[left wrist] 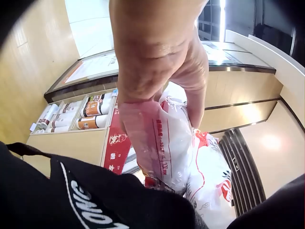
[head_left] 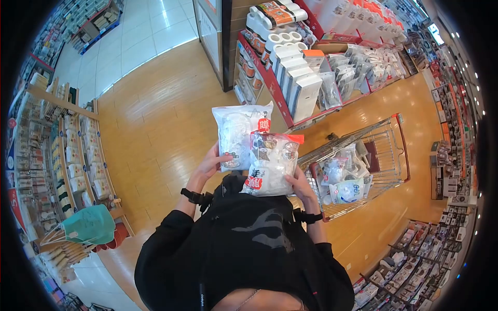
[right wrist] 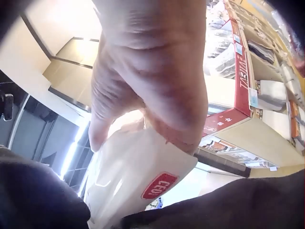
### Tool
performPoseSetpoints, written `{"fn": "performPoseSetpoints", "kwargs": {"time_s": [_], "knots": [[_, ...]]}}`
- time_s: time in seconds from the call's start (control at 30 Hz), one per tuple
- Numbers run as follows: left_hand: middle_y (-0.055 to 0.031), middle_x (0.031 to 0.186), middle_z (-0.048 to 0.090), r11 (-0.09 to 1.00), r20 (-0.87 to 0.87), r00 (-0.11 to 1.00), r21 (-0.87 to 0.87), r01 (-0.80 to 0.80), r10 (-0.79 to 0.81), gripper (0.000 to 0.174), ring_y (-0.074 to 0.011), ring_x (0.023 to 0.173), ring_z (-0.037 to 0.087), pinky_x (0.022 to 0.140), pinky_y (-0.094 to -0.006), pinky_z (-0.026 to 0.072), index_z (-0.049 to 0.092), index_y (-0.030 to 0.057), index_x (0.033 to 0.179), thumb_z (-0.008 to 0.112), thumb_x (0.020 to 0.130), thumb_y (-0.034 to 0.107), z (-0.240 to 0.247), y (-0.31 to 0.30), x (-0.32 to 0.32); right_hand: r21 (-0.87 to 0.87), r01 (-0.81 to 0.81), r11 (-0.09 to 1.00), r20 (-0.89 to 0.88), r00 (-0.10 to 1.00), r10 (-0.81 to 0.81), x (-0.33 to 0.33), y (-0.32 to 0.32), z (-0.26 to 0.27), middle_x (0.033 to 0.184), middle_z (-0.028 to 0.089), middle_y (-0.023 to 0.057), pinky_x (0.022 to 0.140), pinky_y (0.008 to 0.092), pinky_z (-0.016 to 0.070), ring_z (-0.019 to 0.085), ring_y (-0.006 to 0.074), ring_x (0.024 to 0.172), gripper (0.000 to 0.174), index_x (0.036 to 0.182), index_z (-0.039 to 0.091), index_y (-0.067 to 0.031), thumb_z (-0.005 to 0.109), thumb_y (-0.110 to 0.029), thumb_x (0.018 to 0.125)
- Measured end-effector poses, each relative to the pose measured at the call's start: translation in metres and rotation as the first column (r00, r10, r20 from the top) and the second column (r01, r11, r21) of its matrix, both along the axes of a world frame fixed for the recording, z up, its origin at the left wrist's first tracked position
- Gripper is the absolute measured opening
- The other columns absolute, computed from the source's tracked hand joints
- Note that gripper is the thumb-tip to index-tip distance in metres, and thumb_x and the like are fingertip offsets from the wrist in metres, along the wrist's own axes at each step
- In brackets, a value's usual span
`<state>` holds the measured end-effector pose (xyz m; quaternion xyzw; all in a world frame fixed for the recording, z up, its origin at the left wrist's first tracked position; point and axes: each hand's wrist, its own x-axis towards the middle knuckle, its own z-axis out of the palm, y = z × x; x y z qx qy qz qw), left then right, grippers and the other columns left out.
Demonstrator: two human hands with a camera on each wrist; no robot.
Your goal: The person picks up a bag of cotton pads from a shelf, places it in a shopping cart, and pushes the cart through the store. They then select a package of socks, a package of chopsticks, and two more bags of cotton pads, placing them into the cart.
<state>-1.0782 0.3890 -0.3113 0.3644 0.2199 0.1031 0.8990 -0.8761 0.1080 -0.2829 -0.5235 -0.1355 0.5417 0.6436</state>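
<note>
Two clear plastic packs of white contents with red labels are held side by side in front of the chest in the head view. My left hand [head_left: 211, 159] grips the larger pack [head_left: 233, 129] by its left side, thumb across the front. On the other side, my right hand [head_left: 300, 184] grips the second pack [head_left: 275, 166], which has a red top edge and overlaps the first. The left wrist view shows the left hand [left wrist: 157, 57] pinching a pack's side [left wrist: 159, 148]. In the right wrist view, the right hand [right wrist: 152, 71] clasps a white pack [right wrist: 128, 167] between thumb and fingers.
A metal shopping cart [head_left: 386, 136] stands to the right with several plastic packages [head_left: 345, 179] inside. Ahead is a red-edged display shelf [head_left: 270, 85] of paper rolls and bagged goods. Shelves of small goods [head_left: 78, 155] line the left, near a green cloth item [head_left: 91, 225]. Wooden floor [head_left: 150, 119] lies between.
</note>
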Motion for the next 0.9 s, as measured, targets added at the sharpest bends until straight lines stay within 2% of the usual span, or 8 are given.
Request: {"fn": "performPoseSetpoints", "kwargs": {"time_s": [0.27,0.33,0.5,0.6,0.67,0.73,0.8,0.9], "knots": [[-0.0072,0.127,0.057,0.999,0.075,0.997,-0.035,0.032,-0.029,0.074,-0.0169,0.116,0.055,0.098,-0.0361,0.0485,0.037,0.0059,0.141,0.076,0.078,0.002,-0.011,-0.008,0.005,-0.025,-0.064,0.998,0.082,0.994,0.066,0.021,0.003,-0.032,0.139,0.048,0.0126,0.105,0.0395,0.0414,0.051,0.0250,0.124,0.058,0.143,0.033,0.0002,0.059,-0.005,0.091],[-0.0066,0.130,0.055,0.998,0.095,0.994,-0.046,0.050,-0.046,0.079,-0.0154,0.118,0.053,0.098,-0.0341,0.0467,0.033,0.0075,0.144,0.076,0.077,0.002,-0.007,-0.011,0.007,-0.130,-0.075,0.989,-0.009,0.997,0.074,0.028,-0.004,-0.049,0.143,0.044,0.0130,0.111,0.0410,0.0353,0.045,0.0271,0.130,0.056,0.144,0.032,-0.0010,0.056,-0.016,0.096],[-0.0088,0.146,0.040,0.985,0.182,0.971,-0.049,0.164,-0.152,0.095,-0.0180,0.131,0.042,0.107,-0.0375,0.0386,0.017,0.0121,0.153,0.075,0.078,0.003,0.016,-0.025,0.000,0.040,0.055,0.998,-0.080,0.995,-0.051,0.049,-0.007,-0.065,0.144,0.042,0.0142,0.108,0.0433,0.0387,0.045,0.0285,0.130,0.051,0.146,0.028,-0.0019,0.046,-0.012,0.099],[-0.0097,0.148,0.039,0.976,0.155,0.964,0.005,0.220,-0.218,0.096,-0.0184,0.132,0.041,0.107,-0.0379,0.0387,0.015,0.0127,0.153,0.075,0.079,0.004,0.024,-0.063,-0.016,-0.064,0.173,0.983,-0.039,0.984,-0.176,0.060,-0.026,-0.060,0.146,0.039,0.0134,0.109,0.0447,0.0371,0.042,0.0289,0.132,0.052,0.148,0.028,-0.0064,0.047,-0.018,0.101],[-0.0105,0.149,0.037,0.971,0.131,0.962,0.015,0.239,-0.239,0.097,-0.0187,0.133,0.040,0.107,-0.0382,0.0388,0.012,0.0128,0.154,0.075,0.080,0.005,0.028,-0.076,-0.024,-0.031,0.144,0.989,-0.076,0.986,-0.146,0.058,-0.018,-0.051,0.146,0.039,0.0133,0.109,0.0444,0.0368,0.041,0.0284,0.133,0.052,0.148,0.030,-0.0097,0.048,-0.024,0.101],[-0.0108,0.149,0.037,0.966,0.029,0.966,-0.019,0.256,-0.256,0.098,-0.0191,0.133,0.041,0.107,-0.0382,0.0391,0.011,0.0133,0.154,0.074,0.080,0.005,0.040,-0.101,-0.040,0.053,0.076,0.996,-0.388,0.920,-0.050,0.054,-0.024,-0.056,0.145,0.041,0.0127,0.109,0.0431,0.0380,0.044,0.0273,0.130,0.052,0.148,0.030,-0.0086,0.047,-0.027,0.102],[-0.0111,0.149,0.037,0.982,0.038,0.982,-0.010,0.188,-0.187,0.098,-0.0190,0.132,0.041,0.106,-0.0381,0.0400,0.010,0.0134,0.154,0.074,0.080,0.005,0.027,-0.125,-0.056,-0.023,0.008,1.000,-0.382,0.924,-0.016,0.038,-0.022,-0.048,0.144,0.042,0.0127,0.107,0.0408,0.0403,0.046,0.0256,0.128,0.051,0.147,0.031,-0.0079,0.045,-0.027,0.102],[-0.0105,0.148,0.038,0.990,0.020,0.994,0.089,0.108,-0.110,0.099,-0.0155,0.132,0.037,0.100,-0.0291,0.0406,0.008,0.0090,0.154,0.074,0.082,0.019,0.029,-0.150,-0.092,-0.016,-0.078,0.997,-0.033,0.996,0.077,0.009,-0.006,-0.034,0.145,0.041,0.0131,0.106,0.0398,0.0410,0.047,0.0244,0.128,0.052,0.149,0.027,-0.0087,0.045,-0.022,0.102]]}}
